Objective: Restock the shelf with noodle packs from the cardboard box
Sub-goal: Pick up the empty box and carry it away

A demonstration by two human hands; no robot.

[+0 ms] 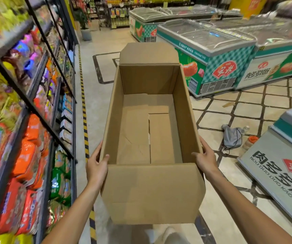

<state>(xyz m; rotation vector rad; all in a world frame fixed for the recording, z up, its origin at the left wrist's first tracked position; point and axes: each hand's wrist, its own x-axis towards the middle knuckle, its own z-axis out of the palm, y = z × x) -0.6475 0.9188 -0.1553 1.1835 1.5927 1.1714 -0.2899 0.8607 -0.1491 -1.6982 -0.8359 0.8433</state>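
A single head-worn wide-angle camera looked forward and down the aisle. It sat close above a cardboard box (150,131), shelf (36,95) on its left.

The freezer chest at the near right (272,166) carries large dark characters "肉多多" on its grey front panel, with the Latin line "ROU DUO DUO KAO CHANG" beneath, partly cut off, and a red badge beside it. The middle freezer (217,67) bears a red badge with white characters and a strip of small white print ending in a phone number too blurred to read. The far right freezer (265,71) shows "肉多多" followed by unclear characters.
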